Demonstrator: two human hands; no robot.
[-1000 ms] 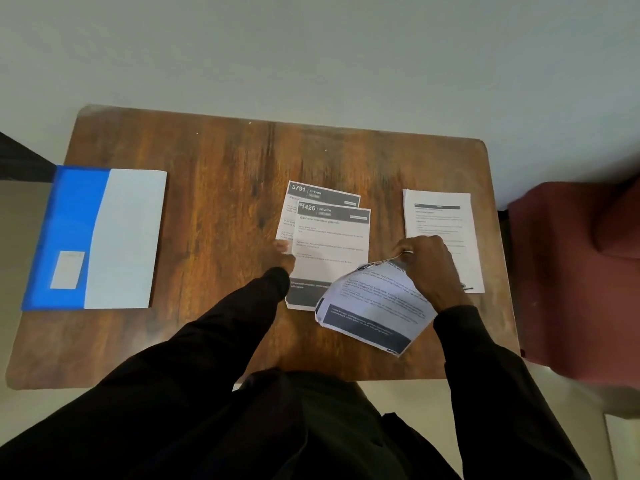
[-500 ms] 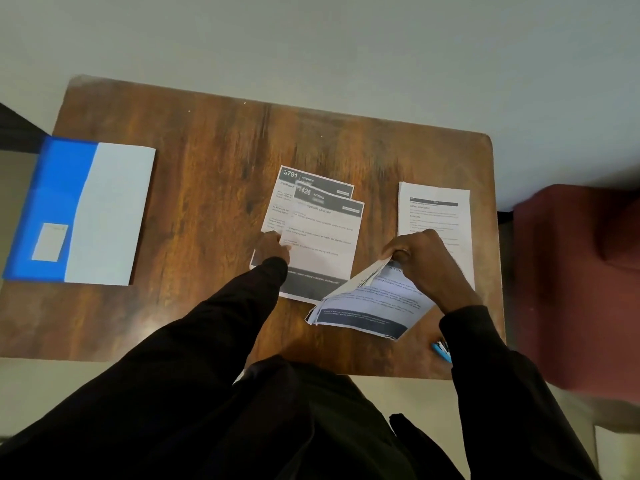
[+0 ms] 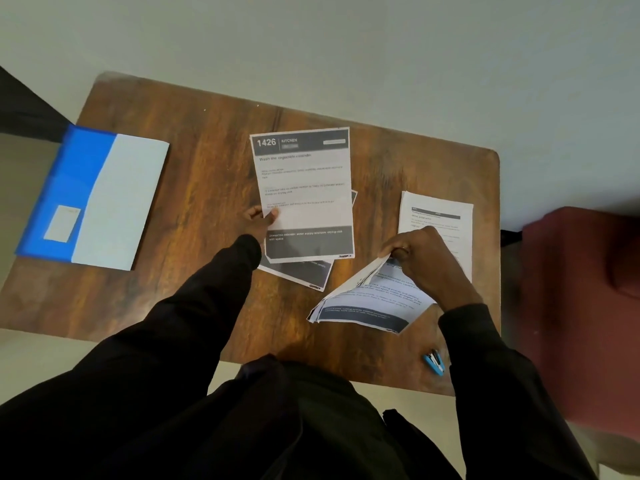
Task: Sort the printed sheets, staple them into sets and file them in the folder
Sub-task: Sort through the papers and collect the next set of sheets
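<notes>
My left hand (image 3: 260,220) pinches the left edge of a printed sheet headed "1426 KITCHEN" (image 3: 304,188), lifted above another dark-banded sheet (image 3: 304,273) lying on the wooden table (image 3: 194,188). My right hand (image 3: 420,258) grips the top corner of a bent stack of printed sheets (image 3: 374,303) near the table's front. A further pile of sheets (image 3: 440,213) lies at the right, partly under my right hand. A blue stapler (image 3: 434,363) lies at the front right edge. The blue and white folder (image 3: 104,199) rests shut at the left.
A dark red upholstered seat (image 3: 581,289) stands right of the table. Pale floor surrounds the table. A dark object (image 3: 24,109) shows at the far left edge. Bare wood lies between the folder and the sheets.
My left hand has lifted the 1426 sheet off the one beneath and raised it toward the camera. My right hand keeps its grip on the bent stack. The stapler has come into view.
</notes>
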